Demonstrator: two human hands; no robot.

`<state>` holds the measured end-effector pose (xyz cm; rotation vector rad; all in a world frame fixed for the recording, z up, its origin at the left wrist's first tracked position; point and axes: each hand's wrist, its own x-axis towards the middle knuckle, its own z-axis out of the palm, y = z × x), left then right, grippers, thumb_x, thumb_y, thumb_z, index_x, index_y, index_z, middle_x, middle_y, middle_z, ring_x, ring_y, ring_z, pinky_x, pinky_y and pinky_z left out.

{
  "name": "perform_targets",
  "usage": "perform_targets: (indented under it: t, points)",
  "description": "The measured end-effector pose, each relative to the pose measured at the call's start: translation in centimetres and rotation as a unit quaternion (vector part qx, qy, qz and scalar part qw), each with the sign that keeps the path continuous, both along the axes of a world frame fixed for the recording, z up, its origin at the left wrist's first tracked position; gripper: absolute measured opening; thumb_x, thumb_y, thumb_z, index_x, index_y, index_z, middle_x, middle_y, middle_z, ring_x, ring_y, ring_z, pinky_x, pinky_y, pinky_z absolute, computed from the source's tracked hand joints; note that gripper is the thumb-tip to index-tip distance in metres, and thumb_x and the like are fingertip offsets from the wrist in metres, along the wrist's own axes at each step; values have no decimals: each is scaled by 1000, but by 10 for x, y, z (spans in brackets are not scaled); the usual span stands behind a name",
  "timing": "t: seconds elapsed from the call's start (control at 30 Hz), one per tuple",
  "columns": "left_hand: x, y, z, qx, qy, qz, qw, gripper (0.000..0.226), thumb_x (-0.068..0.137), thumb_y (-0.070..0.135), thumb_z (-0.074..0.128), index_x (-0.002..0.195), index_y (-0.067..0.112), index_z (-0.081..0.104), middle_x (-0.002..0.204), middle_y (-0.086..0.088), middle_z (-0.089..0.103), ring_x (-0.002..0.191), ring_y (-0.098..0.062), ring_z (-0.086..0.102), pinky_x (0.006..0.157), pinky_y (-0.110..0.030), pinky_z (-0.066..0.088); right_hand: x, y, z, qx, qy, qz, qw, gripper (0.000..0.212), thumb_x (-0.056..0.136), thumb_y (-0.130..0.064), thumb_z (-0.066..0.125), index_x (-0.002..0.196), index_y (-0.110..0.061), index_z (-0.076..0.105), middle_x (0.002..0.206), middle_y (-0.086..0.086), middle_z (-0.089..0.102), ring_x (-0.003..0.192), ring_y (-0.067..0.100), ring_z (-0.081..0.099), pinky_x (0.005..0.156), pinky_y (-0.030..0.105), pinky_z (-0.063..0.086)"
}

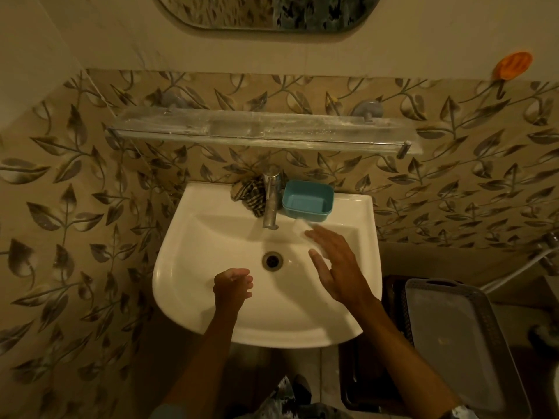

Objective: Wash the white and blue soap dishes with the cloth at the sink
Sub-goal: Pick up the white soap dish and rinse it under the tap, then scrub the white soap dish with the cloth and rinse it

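Note:
The blue soap dish [308, 201] stands on the back right rim of the white sink [193, 267], beside the tap [271, 201]. A checked cloth [249, 193] lies bunched behind the tap on the left. My right hand [335, 264] reaches over the right of the basin, and a blurred white soap dish [301, 224] shows under its fingers, apparently held between fingers and thumb. Over the front left of the basin hangs my left hand [231, 285], its fingers loosely curled with nothing in them.
The drain [272, 260] sits mid-basin and no water runs from the tap. A glass shelf [263, 131] spans the wall above, under a mirror [266, 10]. An orange holder [512, 65] sticks to the wall at upper right. A grey tray [462, 334] rests on a dark crate to the right.

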<state>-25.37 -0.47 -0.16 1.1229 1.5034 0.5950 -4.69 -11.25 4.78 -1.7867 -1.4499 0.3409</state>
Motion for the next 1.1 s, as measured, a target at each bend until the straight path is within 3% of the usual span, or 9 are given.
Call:
perform_targets:
  t: [0.07,0.2,0.3,0.43,0.53,0.6,0.83,1.0,1.1]
  points:
    - [1,3,-1,-5,-12,3,1000,19,87,-2,56,104,-6,64,79,-15,67,73,-28,66,53,-25,56,-1,0,-13,-87,4,1,996,38,96,-29,50,132,-18,54,138,5,54,129,23,47,104,20,27]
    - [1,12,-3,5,-12,1,1000,20,86,-2,56,104,-5,65,79,-15,67,74,-29,66,53,-24,56,-3,-3,-26,-67,16,-22,997,41,94,-35,49,133,-20,55,136,-4,52,127,9,43,104,11,24]
    - [3,26,-2,20,-2,5,1000,21,86,-1,57,105,-6,65,83,-17,68,75,-29,67,53,-25,56,2,2,-32,-129,26,15,991,37,97,-34,48,130,-20,55,128,2,61,119,18,55,100,20,35]
    - [18,62,11,30,5,25,999,23,86,1,58,107,-4,65,92,-20,68,81,-31,65,65,-35,57,2,11,-27,-81,144,-39,986,25,97,-29,52,121,-25,58,118,-6,63,108,12,59,90,28,50]
    - [38,99,20,101,66,4,993,25,84,0,54,105,3,67,104,-17,69,92,-31,65,83,-44,56,5,19,-18,-90,378,-126,913,19,98,-23,51,113,-29,61,121,-2,56,111,22,55,66,45,61]
    - [52,118,29,178,109,-51,977,30,81,-3,54,108,6,64,111,-15,65,103,-31,61,93,-40,51,9,22,-15,-94,511,-152,841,21,98,-25,49,115,-25,61,126,3,51,114,27,50,65,50,60]
    - [95,162,36,340,290,-289,847,69,67,18,78,129,16,47,134,-13,49,125,-34,43,100,-49,42,10,13,-14,-54,783,-130,606,36,91,-41,48,114,-15,60,116,17,65,97,34,65,55,37,55]
    - [103,176,21,406,328,-337,783,52,58,16,83,105,5,63,107,-20,65,103,-44,57,85,-50,45,17,8,-27,-42,832,-94,546,26,89,-24,55,103,-7,68,117,20,65,102,39,64,66,47,56]
    - [101,187,12,449,360,-335,746,31,67,24,75,92,9,68,99,-14,68,96,-39,61,86,-46,41,23,8,-28,-49,819,-107,562,43,66,-25,70,104,-6,65,115,19,62,101,38,63,68,49,56]
